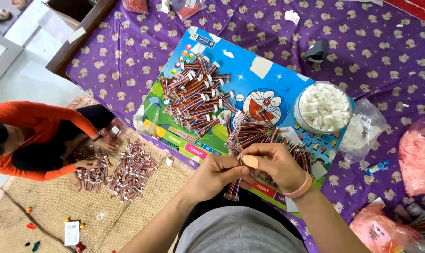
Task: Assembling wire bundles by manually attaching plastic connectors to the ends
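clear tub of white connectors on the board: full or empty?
Full. The clear tub is heaped with white connectors up to its rim, standing upright on the cartoon board, beyond both hands.

Both hands meet over a colourful cartoon-printed board — the left hand and right hand pinch a short multicoloured ribbon cable between fingertips. Heaps of similar cables lie on the board, beside a clear bowl of white plastic connectors.
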